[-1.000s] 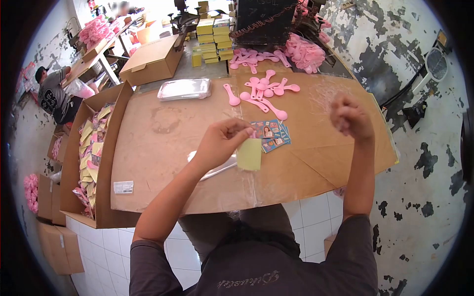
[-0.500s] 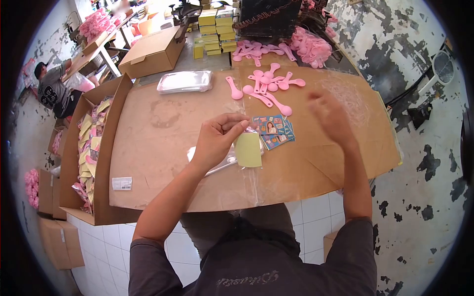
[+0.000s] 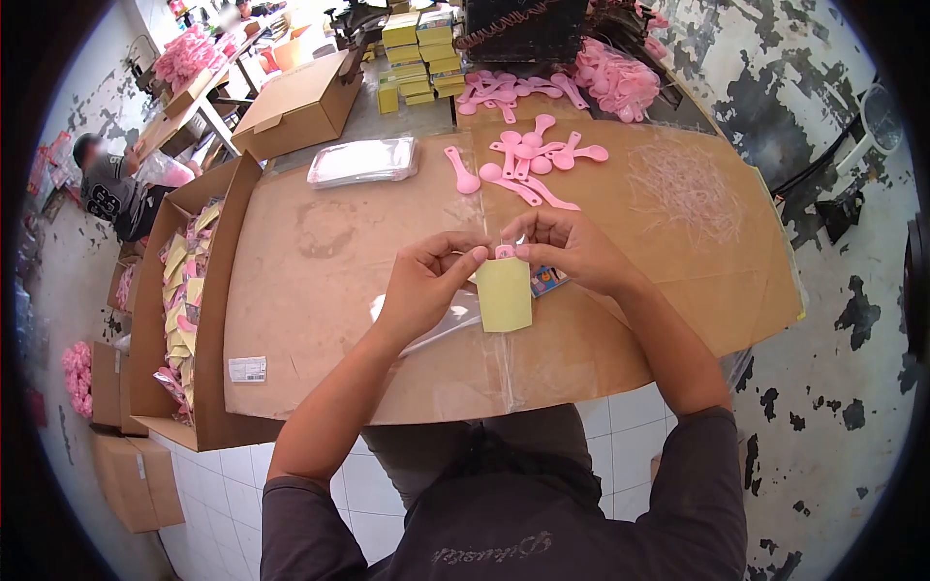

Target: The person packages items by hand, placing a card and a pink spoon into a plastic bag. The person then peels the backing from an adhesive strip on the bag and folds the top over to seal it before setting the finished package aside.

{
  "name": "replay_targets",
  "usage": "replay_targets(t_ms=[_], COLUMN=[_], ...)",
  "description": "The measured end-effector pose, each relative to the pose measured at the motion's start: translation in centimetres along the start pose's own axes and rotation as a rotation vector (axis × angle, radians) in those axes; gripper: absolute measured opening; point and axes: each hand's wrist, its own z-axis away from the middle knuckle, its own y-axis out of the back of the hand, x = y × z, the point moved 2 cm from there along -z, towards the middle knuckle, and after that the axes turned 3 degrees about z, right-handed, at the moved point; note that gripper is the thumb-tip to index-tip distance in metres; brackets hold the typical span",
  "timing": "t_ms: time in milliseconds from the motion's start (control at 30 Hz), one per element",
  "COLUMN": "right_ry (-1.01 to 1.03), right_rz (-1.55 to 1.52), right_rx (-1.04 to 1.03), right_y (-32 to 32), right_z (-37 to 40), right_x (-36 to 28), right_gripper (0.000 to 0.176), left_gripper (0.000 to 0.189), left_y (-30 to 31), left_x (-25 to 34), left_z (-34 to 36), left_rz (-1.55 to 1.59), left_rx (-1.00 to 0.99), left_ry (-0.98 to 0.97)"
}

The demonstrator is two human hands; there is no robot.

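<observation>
My left hand [image 3: 434,275] pinches the top left edge of a small clear bag with a pale yellow card [image 3: 505,295] in it. At the bag's top right edge, the fingers of my right hand [image 3: 572,249] are pressed together. A small pink end piece [image 3: 504,251] shows between both hands, above the card. Blue printed cards [image 3: 550,281] lie partly hidden behind the bag and my right hand. Clear plastic bags [image 3: 441,320] lie under my left wrist. Beyond my hands, pink spoons [image 3: 524,152] are heaped on the cardboard tabletop [image 3: 329,290].
An open carton [image 3: 210,387] of filled packets stands at the left. Stacked clear bags [image 3: 363,162] lie at the back, near yellow card stacks [image 3: 421,58]. Clear strands [image 3: 684,189] lie at the right. A person [image 3: 111,189] sits far left.
My right hand has moved left and down from beside the spoons to the bag's top. The pink piece now shows at the opening. My left hand still holds the bag.
</observation>
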Motion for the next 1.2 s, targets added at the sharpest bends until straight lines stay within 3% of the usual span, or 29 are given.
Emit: replay_targets(t_ms=[233,533,933,1133,1200], right_ry=[0.069,0.196,0.181,0.15,0.1], right_rz=[-0.076,-0.074,0.093,-0.077,-0.084], right_rx=[0.077,0.001,0.022,-0.032,-0.018], right_y=[0.1,1.2,1.5,1.1,1.2], right_z=[0.1,-0.2,0.3,0.2,0.2], right_x=[1.5,3.5,2.7,3.4,3.4], right_gripper=[0.017,0.015,0.017,0.02,0.028], left_gripper=[0.02,0.02,0.021,0.023,0.023], left_y=[0.3,1.0,1.4,1.4,1.4], left_x=[-0.9,-1.3,-1.2,-1.7,-1.8], left_z=[-0.1,-0.5,-0.7,-0.9,-0.9], left_rz=[-0.087,-0.148,-0.067,-0.115,-0.101], left_rx=[0.025,-0.034,-0.074,-0.048,-0.042], left_ry=[-0.035,-0.075,0.017,0.062,0.047])
